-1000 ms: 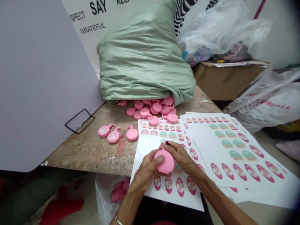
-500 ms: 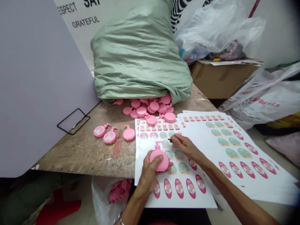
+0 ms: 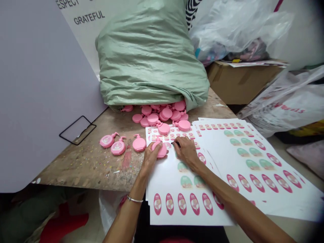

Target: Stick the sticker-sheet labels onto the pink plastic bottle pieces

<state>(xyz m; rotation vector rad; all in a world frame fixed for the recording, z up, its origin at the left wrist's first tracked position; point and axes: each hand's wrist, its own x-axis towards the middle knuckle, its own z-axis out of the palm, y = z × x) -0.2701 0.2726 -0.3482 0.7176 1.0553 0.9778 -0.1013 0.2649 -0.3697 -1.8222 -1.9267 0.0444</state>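
My left hand (image 3: 151,156) is closed around a round pink toy pump bottle (image 3: 159,149), its nozzle pointing away from me. The bottle is over the upper left of a white sticker sheet (image 3: 164,179). Beside it, my right hand (image 3: 186,148) pinches a small dark tool (image 3: 173,143), mostly hidden by the fingers; its tip is close to a round pink sticker (image 3: 167,145). Green dome stickers (image 3: 186,181) and pink oval stickers (image 3: 182,204) fill lower rows. Left of the sheet lie a plain pink bottle (image 3: 139,144) and two bottles (image 3: 118,147) with stickers on their faces.
A large green sack (image 3: 152,57) spills several pink bottles (image 3: 153,118) onto the worn wooden table (image 3: 101,168). More sticker sheets (image 3: 220,145) lie to the right. A cardboard box (image 3: 235,82) stands behind, with plastic bags around. A grey panel (image 3: 48,94) borders the left.
My left hand has carried the pink bottle away from me and slightly left. My right hand has moved left with the dark tool, to the round pink sticker. The sheet shows slightly shifted.
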